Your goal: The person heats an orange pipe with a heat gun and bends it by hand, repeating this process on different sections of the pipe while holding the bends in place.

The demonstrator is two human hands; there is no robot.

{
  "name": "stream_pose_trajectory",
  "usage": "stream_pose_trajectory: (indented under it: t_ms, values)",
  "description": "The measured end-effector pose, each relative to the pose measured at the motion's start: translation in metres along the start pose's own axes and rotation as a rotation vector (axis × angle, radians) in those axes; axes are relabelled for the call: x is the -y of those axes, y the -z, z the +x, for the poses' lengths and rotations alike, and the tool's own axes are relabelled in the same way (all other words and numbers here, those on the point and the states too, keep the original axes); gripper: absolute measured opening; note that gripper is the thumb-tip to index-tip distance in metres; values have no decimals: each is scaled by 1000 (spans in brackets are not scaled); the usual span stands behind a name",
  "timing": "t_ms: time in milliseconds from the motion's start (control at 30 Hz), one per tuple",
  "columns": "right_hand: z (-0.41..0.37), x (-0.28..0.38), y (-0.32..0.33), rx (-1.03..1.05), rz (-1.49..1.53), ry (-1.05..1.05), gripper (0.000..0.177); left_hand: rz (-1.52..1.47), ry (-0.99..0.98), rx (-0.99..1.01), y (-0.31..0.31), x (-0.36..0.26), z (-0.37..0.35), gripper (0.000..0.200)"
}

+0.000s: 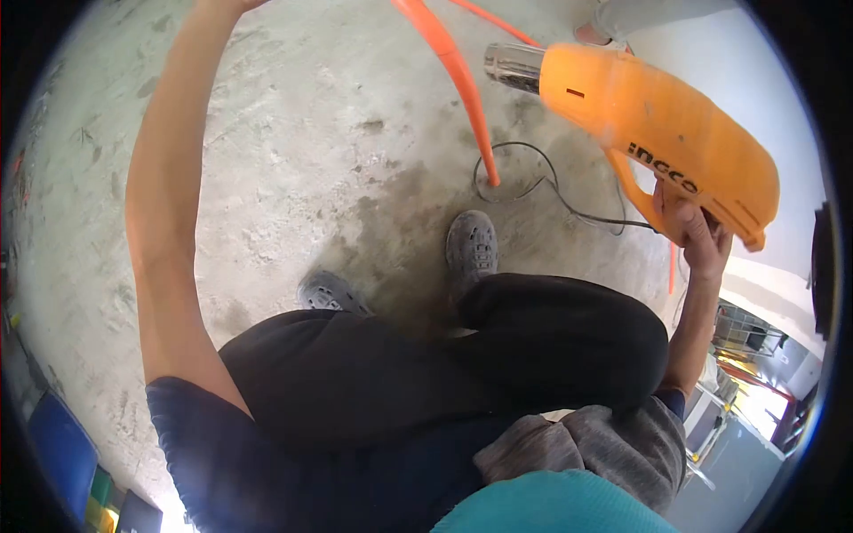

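My right hand (699,233) grips the handle of an orange heat gun (657,115) marked INGCO. Its metal nozzle (515,67) points left, toward an orange pipe (456,75) that runs down from the top edge. From the handle a black power cord (591,216) trails in a loop around the pipe's lower end. Only a sliver of my left hand (244,3) shows at the top edge, with its fingers cut off by the frame.
Below is a rough, stained concrete floor (267,178) with my grey clogs (472,244) on it. Another person's foot (593,35) stands near the top right. A pale wall (746,98) rises at the right. A blue object (62,453) lies at lower left.
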State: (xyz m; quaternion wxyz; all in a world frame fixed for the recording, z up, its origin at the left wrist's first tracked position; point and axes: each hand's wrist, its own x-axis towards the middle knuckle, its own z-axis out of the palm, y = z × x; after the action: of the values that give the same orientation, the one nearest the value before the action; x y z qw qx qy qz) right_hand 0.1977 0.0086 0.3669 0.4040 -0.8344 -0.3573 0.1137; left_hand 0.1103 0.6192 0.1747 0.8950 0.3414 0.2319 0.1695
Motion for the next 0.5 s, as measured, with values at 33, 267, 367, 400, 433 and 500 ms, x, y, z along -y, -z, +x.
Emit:
stream_pose_trajectory:
  t_ms: [33,267,367,400,433,500]
  values:
    - [6,1,-6,-37,99,20,27,22,19,18,7,-5,-5,25]
    - [30,-16,-37,407,-141,-174,26,358,69,-151,68,-17,-81,22]
    - [33,-36,-71,359,48,-19,29,600,145,-201,113,-18,-108,21]
    - [35,-35,-83,385,76,-30,29,679,204,-151,134,-14,-112,22]
    - [42,-29,-96,414,60,0,29,756,256,-98,147,-13,-118,23]
    - [51,-30,-119,485,29,-3,29,821,347,-175,163,-1,-128,24]
